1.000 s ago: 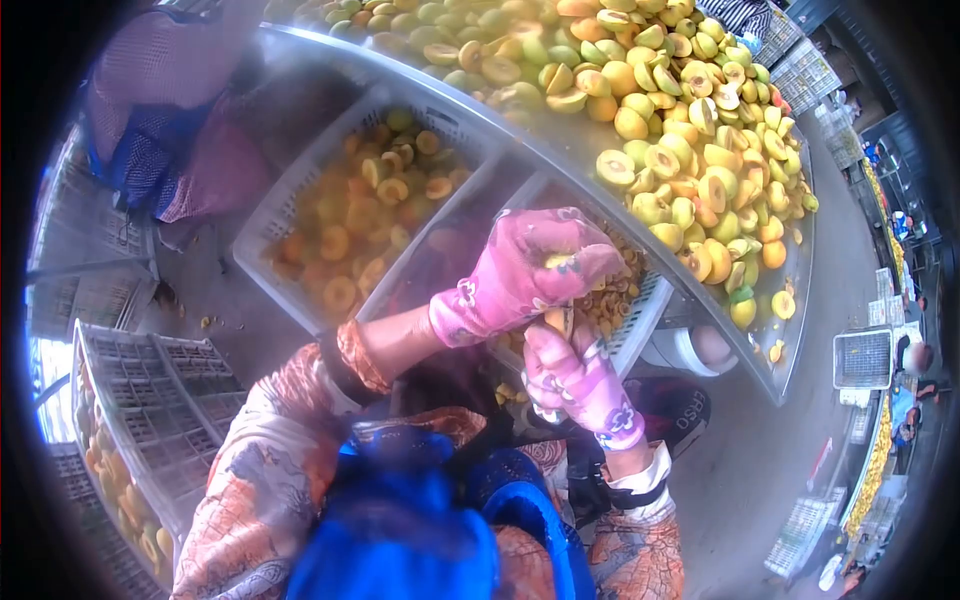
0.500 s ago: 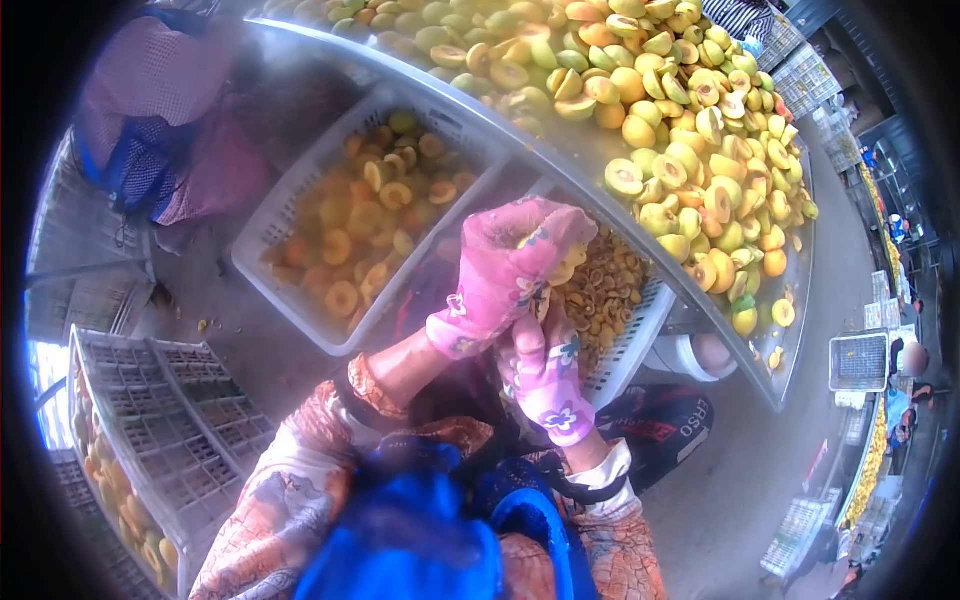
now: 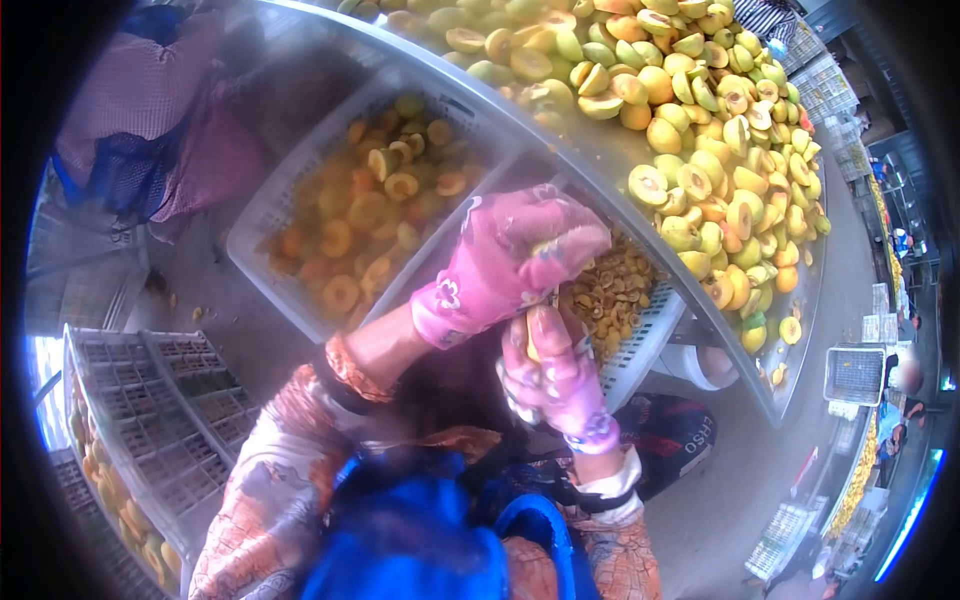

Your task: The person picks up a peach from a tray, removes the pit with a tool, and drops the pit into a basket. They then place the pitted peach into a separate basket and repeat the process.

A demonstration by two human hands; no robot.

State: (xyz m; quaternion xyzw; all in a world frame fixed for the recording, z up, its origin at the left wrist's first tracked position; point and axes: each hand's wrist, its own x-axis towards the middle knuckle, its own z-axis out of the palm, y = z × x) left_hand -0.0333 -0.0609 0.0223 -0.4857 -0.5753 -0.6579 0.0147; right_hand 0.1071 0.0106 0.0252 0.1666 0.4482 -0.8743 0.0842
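Note:
My left hand [image 3: 515, 255], in a pink flowered glove, is closed above the front edge of a metal table [image 3: 600, 190]. Its curled fingers hide what they hold. Just below it, my right hand [image 3: 555, 375], gloved alike, is closed with the thumb uppermost. A small yellowish edge shows by its thumb, too little to name. Halved yellow peaches [image 3: 745, 200] are heaped on the table. Beneath my hands, a white crate [image 3: 640, 340] holds small brown-yellow pieces [image 3: 610, 295]. Left of it stands another white crate [image 3: 250, 220] with peach halves [image 3: 365, 210], blurred by haze on the lens.
Stacked white crates [image 3: 160, 400] stand at lower left, with fruit in one. A white bucket [image 3: 695, 368] sits under the table's right end. A person in checked clothing [image 3: 140, 95] is at upper left. Other people and crates [image 3: 855, 375] line the far right.
My hands have drawn slightly apart: the left has turned and its fingers cover more, while the right has shifted slightly down and right. The whole view has tilted a little.

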